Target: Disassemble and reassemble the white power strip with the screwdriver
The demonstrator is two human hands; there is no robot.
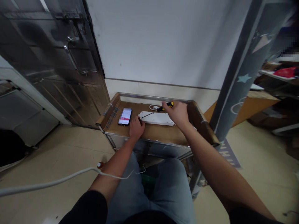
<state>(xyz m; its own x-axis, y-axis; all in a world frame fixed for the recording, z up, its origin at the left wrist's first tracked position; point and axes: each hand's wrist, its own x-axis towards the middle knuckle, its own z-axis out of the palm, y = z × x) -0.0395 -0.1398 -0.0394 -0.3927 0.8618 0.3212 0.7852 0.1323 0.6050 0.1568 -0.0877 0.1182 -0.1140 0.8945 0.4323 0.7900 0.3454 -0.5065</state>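
Note:
A white power strip (157,118) lies flat on a small wooden tray-like table (161,133). My right hand (177,114) grips a screwdriver (161,109) with a black and yellow handle; its thin shaft slants down to the strip's left end. My left hand (136,127) rests closed at that left end of the strip, fingers curled against it. A phone (125,116) with a lit screen lies on the table just left of my left hand.
The table has raised wooden sides and stands against a white wall. A metal door (53,59) is at the left, a grey post (243,71) at the right. A white cable (58,180) runs across the floor to my lap. Cluttered shelves (277,74) are far right.

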